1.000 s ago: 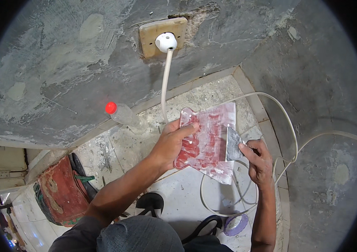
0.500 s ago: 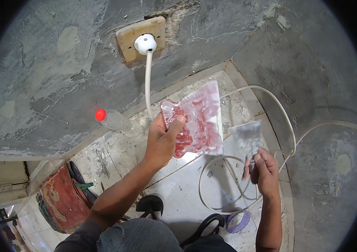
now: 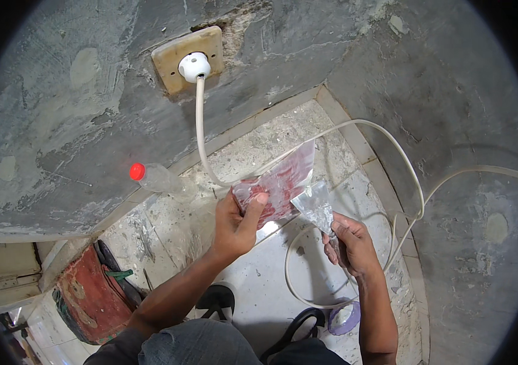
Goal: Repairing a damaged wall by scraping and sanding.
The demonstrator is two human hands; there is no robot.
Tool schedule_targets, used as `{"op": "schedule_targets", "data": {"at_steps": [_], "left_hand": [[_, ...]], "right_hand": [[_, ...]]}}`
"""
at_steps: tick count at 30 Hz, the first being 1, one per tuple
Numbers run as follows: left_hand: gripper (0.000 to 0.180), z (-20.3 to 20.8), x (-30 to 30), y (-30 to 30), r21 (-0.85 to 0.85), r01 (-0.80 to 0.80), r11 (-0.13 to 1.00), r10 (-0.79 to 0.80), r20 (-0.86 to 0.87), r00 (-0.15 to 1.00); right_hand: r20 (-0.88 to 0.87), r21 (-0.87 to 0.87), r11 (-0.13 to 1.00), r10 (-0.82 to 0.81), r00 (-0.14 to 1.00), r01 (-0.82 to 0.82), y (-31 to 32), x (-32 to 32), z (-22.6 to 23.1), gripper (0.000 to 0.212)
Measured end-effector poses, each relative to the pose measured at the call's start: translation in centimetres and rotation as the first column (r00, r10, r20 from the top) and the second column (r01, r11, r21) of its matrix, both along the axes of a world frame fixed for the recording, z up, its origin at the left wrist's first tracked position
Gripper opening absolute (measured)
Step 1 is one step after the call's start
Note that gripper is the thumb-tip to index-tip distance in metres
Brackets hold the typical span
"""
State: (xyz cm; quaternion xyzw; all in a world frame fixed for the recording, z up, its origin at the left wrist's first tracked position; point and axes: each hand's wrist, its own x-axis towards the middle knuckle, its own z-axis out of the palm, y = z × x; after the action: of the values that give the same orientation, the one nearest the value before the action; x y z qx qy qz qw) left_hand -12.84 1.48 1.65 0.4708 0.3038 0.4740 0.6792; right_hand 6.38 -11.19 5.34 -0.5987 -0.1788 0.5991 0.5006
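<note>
My left hand (image 3: 236, 226) grips a flat red plastic spreader (image 3: 286, 181) by its edge, thumb on top. White paste is smeared over much of the spreader's face. In my right hand (image 3: 356, 248) is a putty knife (image 3: 314, 204), its metal blade streaked with paste and pointing up and left. The blade is at the spreader's lower right edge; whether they touch I cannot tell. My fingers hide most of the knife's handle.
A white plug (image 3: 194, 66) sits in a yellowed wall socket (image 3: 164, 56); its cable (image 3: 387, 131) loops across the floor. A clear bottle (image 3: 160, 179) with a red cap stands by the wall. A purple ring (image 3: 344, 317) lies near my foot, a red bag-like object (image 3: 91, 295) at lower left.
The putty knife in my right hand has moved left and up against or close to the spreader. The spreader has tilted, so its face looks narrower. The view has shifted slightly.
</note>
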Motion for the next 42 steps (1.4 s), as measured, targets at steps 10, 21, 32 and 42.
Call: {"op": "schedule_targets", "data": {"at_steps": [10,21,32,42], "left_hand": [[0.041,-1.5,-1.2,0.6,0.728,0.203,0.656,0.068,-0.324,0.944],[0.038,-2.1,-2.5,1.7,0.796,0.257,0.549,0.217,-0.432,0.875],[0.020,-3.7,-5.7,-2.2,0.006,0.068,0.998,-0.055,-0.530,0.847],[0.020,-4.2,-7.2,-2.6,-0.300,0.042,0.953,-0.150,-0.348,0.925]], "right_hand": [[-0.083,-0.047,0.997,0.049,0.995,-0.053,1.3,0.7,1.3,0.031],[-0.065,-0.024,0.997,0.071,0.995,-0.073,1.4,1.6,3.6,0.032],[-0.096,0.176,0.983,-0.027,0.995,0.044,8.9,4.0,0.4,0.040],[-0.290,0.147,0.865,-0.426,0.857,0.480,19.4,1.9,-3.8,0.015]]}}
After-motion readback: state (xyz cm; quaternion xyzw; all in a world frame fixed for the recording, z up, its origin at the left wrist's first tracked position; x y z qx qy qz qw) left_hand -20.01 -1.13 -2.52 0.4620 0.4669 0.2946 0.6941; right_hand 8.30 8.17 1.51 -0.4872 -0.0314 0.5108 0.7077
